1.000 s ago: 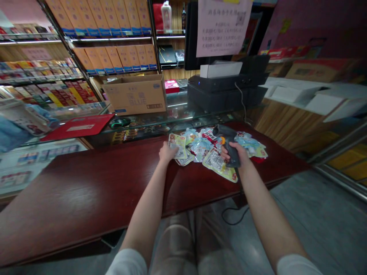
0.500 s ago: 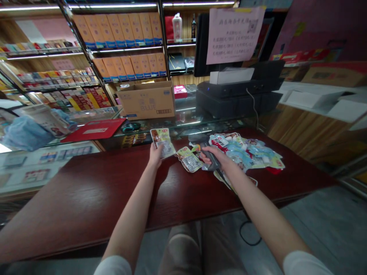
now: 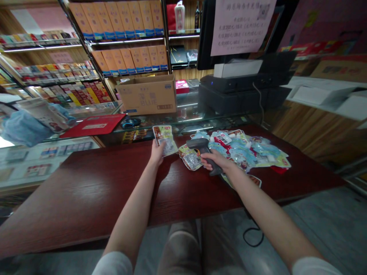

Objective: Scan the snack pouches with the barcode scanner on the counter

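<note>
Clock faces as seen in the head view, 12 pointing away from the wearer.

Change: one second ago the yellow-green packet (image 3: pixel 166 138) overlapped the 9 o'clock end of the pile of packets (image 3: pixel 241 149), and the handheld scanner (image 3: pixel 198 143) was over the pile. Now the packet stands off toward 9 o'clock, and the scanner is at the pile's near 9 o'clock end. Half a second ago the scanner head was blurred; it now shows clearly in profile, while the packet keeps about the same pose.

Orientation: packet's long axis runs about 11 to 5 o'clock, printed side toward the wearer. Scanner head points to 9 o'clock, toward the packet; its handle slants down toward 5.

Grip: left hand (image 3: pixel 156 152) closed on the packet's lower edge at 7 to 8 o'clock, thumb across the front; most of the packet extends beyond the grip toward 1 o'clock. Right hand (image 3: pixel 215 160) wrapped round the scanner handle, the head projecting from the grip toward 10.

Location: packet over the far edge of the dark red table (image 3: pixel 114 179). A loose packet (image 3: pixel 190 158) is near it at 4 o'clock; contact cannot be told.
</note>
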